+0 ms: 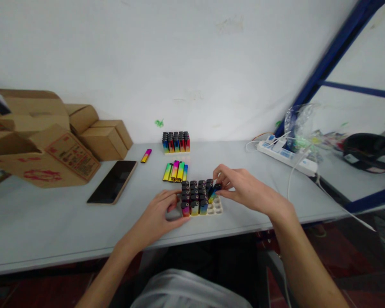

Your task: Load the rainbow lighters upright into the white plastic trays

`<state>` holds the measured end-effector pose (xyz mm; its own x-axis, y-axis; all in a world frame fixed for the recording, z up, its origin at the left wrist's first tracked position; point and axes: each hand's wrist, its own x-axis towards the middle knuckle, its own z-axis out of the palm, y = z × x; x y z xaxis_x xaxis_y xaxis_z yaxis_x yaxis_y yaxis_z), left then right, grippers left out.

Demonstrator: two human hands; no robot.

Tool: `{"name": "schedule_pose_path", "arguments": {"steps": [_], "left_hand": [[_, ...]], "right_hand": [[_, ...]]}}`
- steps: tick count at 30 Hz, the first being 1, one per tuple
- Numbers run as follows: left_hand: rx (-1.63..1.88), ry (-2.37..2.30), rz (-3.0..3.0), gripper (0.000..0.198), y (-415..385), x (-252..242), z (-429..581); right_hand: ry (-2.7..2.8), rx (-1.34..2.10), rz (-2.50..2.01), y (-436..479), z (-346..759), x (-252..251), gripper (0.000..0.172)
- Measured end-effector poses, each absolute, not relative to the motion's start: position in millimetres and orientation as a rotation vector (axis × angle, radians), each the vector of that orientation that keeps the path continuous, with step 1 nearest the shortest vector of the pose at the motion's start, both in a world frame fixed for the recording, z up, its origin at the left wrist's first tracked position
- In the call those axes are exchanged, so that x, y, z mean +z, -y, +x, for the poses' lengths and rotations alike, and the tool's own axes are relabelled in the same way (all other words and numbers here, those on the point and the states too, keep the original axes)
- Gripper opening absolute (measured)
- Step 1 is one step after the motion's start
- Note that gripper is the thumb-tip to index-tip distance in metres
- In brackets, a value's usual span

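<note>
A white tray with round holes (215, 209) stands near the table's front edge. Rows of upright lighters with black tops (194, 197) fill its left part, while holes show bare at its right front. My left hand (163, 214) grips the tray's left side, thumb along the front and fingers by the lighters. With its fingertips, my right hand (242, 186) pinches a blue-and-yellow lighter (213, 194), which leans over the tray's right part. Just behind lie several loose colourful lighters (176, 171). A single pink-and-yellow lighter (146, 155) lies farther left.
Against the wall stands another block of upright lighters (176, 143). A dark-screened tablet (113, 182) lies left, beside cardboard boxes (64, 158). At right are a white power strip (287, 158) with cables, clear plastic bags (303, 124), a black round object (370, 152) and a blue frame (324, 60).
</note>
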<state>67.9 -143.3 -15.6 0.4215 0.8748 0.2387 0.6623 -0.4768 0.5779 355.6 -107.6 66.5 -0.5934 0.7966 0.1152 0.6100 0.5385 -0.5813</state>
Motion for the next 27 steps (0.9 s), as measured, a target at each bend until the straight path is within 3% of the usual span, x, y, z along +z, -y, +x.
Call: {"name": "schedule_pose_path", "arguments": {"steps": [13, 16, 18, 27], "left_hand": [[0.745, -1.299, 2.249, 0.045, 144.7, -9.4, 70.6], [0.756, -1.282, 2.253, 0.046, 144.7, -10.9, 70.2], [0.762, -1.274, 2.255, 0.045, 144.8, -12.0, 69.9], [0.743, -1.270, 2.280, 0.046, 145.2, -11.0, 70.2]], "right_hand": [[2.385, 0.875, -1.166, 110.2, 360.3, 72.5, 0.044], [2.269, 0.695, -1.189, 95.9, 370.8, 75.4, 0.024], [2.287, 0.517, -1.116, 75.7, 366.5, 68.3, 0.019], [2.683, 0.120, -0.588, -19.5, 277.1, 0.8, 0.045]]}}
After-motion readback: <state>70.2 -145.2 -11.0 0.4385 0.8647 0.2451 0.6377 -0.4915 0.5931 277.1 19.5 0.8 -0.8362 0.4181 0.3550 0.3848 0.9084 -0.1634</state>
